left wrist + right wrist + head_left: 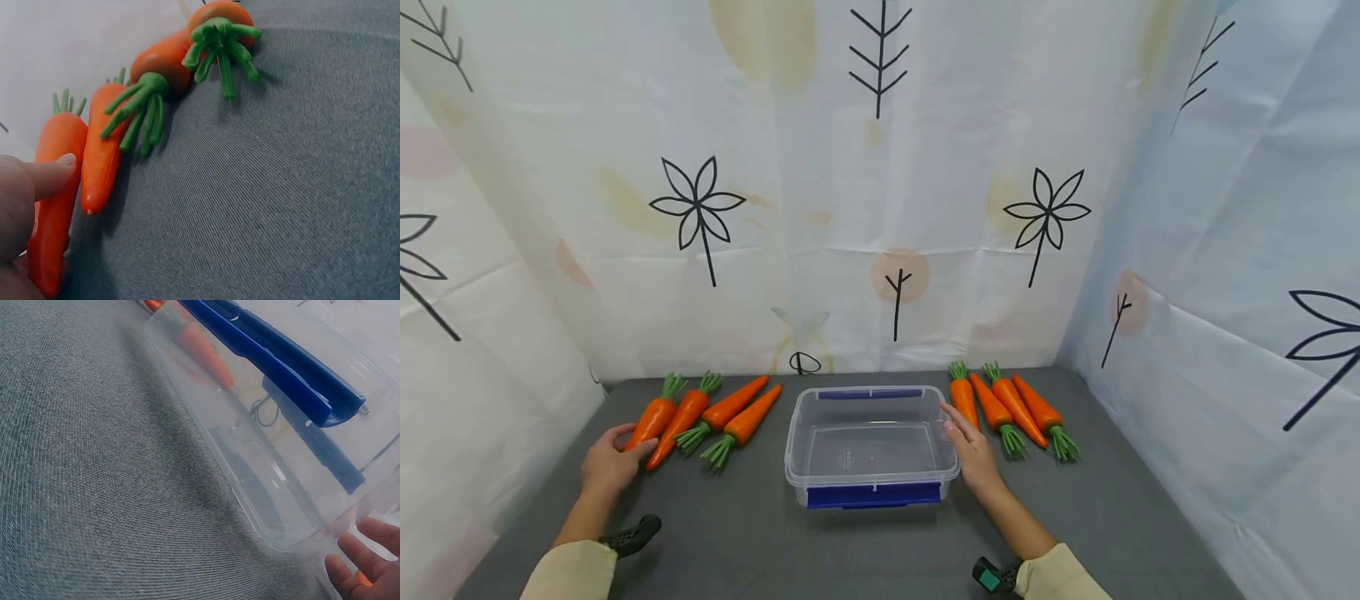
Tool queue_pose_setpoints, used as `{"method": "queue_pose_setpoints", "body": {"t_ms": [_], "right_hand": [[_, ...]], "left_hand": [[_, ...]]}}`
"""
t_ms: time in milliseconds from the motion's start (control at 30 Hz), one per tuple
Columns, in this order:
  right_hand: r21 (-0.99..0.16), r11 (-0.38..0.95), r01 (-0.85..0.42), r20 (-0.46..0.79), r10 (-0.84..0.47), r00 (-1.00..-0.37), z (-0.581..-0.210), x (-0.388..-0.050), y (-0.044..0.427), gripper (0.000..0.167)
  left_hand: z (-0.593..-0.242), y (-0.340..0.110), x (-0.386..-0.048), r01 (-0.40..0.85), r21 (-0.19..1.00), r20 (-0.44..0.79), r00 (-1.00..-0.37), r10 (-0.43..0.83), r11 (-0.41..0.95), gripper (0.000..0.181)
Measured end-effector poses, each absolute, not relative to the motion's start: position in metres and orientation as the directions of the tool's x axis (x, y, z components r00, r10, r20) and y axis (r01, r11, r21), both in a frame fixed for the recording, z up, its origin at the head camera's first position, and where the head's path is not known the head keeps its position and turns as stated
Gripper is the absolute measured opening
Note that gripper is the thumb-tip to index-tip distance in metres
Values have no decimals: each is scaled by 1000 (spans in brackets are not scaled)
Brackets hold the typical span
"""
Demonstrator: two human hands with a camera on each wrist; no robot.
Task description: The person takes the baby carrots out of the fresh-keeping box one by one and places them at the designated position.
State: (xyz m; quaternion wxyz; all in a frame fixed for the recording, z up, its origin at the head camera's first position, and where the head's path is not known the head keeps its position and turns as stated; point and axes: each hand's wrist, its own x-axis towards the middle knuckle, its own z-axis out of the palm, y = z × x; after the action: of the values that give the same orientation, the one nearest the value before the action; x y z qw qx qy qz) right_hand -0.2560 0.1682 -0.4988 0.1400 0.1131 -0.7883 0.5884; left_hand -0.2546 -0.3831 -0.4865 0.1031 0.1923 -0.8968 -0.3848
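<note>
My left hand [608, 460] holds the leftmost orange carrot [652, 422] between thumb and fingers. In the left wrist view the thumb lies across that carrot [56, 150], and part of the fingers is hidden behind it. Close beside it lies a second carrot [688, 410], with two more carrots [739, 403] farther right, their green tops toward me. A lidless clear plastic box [872, 480] with blue latches stands mid-table. My right hand [973, 457] is at the box's right side, fingers extended along its wall; the right wrist view shows these fingers [359, 553] fairly straight.
Several more carrots [1003, 404] lie in a row right of the box, near the back. Grey cloth [722, 542] covers the table. White patterned curtains [805, 317] rise behind and on both sides.
</note>
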Motion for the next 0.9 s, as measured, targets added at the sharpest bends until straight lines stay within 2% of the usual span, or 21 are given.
{"method": "queue_pose_setpoints", "body": {"t_ms": [367,700,900], "right_hand": [[-897,300,-324,331,-27,-943,-463,-234,159,39],[-898,308,-314,327,-8,-945,-495,-260,172,40],[-925,295,-240,243,-26,-970,-488,-262,179,43]], "left_hand": [[-487,-383,-255,-265,695,27,-920,-392,669,62],[-493,-387,-255,-254,715,21,-923,-384,651,59],[-493,-387,-254,-236,710,34,-930,-367,664,59]]}}
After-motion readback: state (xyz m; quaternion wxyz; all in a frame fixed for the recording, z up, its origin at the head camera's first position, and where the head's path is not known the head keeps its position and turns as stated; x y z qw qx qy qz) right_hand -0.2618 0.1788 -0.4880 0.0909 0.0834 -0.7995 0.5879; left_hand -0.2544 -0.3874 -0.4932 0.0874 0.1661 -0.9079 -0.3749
